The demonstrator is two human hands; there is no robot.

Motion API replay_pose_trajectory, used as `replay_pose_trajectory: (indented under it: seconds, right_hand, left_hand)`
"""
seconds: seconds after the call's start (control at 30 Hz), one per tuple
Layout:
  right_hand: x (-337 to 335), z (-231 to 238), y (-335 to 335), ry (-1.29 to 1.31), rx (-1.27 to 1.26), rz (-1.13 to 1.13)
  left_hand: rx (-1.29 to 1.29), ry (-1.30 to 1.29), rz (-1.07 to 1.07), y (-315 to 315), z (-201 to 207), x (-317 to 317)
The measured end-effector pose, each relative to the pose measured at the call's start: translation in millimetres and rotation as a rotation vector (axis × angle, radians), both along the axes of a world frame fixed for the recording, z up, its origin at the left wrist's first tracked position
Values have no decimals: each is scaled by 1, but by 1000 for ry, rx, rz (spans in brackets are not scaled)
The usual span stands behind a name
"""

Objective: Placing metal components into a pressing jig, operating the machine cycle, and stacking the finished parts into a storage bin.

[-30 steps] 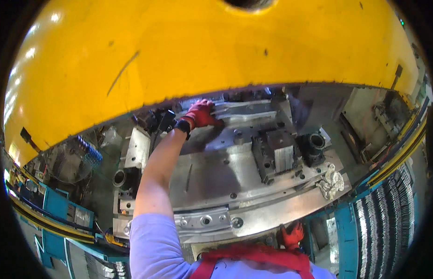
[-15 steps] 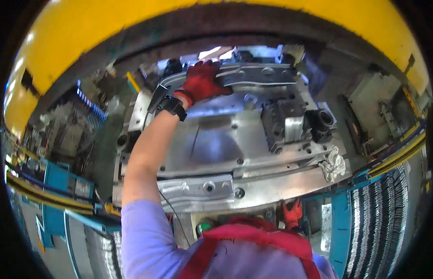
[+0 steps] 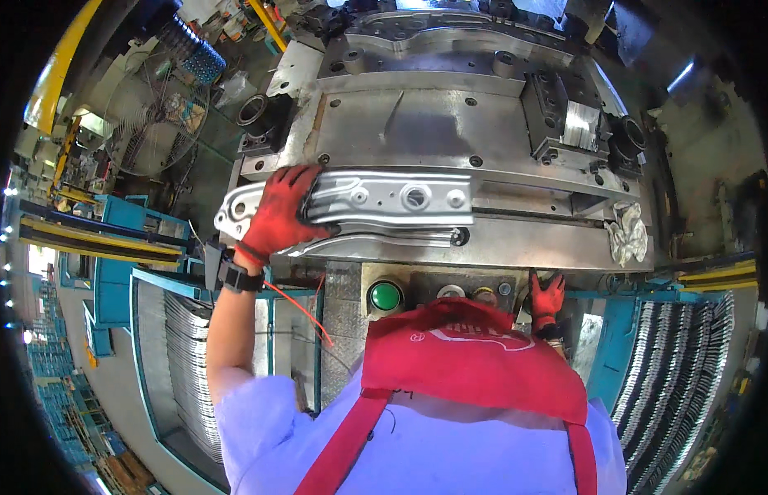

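Note:
My left hand (image 3: 278, 213), in a red glove, is closed around the left part of a long stamped metal panel (image 3: 384, 196) with holes and raised ribs. The panel is above the near ledge of a steel press die (image 3: 425, 124). Below it, a second stamped panel (image 3: 384, 240) shows only its near edge, the rest being covered. My right hand (image 3: 547, 299), also red-gloved, is low at the right end of a control box (image 3: 372, 276), its visible fingers apart and holding nothing that I can see.
A green button (image 3: 386, 296) sits on the control box. A crumpled white rag (image 3: 627, 235) lies at the ledge's right end. Racks of stacked metal parts stand at left (image 3: 186, 371) and right (image 3: 673, 363). A block (image 3: 565, 120) rises from the die's right side.
My left hand has come back from the far side of the die to the near ledge, with a stamped panel in its grip. The view has tilted down; my right hand remains near the control box.

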State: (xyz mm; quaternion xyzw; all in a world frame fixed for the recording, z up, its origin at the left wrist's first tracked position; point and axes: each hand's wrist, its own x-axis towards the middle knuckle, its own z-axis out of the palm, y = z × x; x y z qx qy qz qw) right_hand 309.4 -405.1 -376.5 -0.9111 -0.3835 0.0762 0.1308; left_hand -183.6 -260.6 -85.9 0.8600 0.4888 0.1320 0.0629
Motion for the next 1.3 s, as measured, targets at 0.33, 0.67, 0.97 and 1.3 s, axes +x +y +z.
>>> replay_pose_trajectory:
  seconds: [0.33,0.67,0.97,1.3]
  right_hand:
    - [-2,-2,3,-51,65,28]
    - [-7,6,26,182,285,514]
    - [-28,4,54,-9,68,541]
    - [20,0,15,-3,-87,325]
  left_hand:
    - [2,42,53,2,-71,-16]
    - [251,-144,-3,-3,-102,-27]
    - [167,-118,93,-17,-101,-25]
    - [136,-77,36,-9,-88,-26]
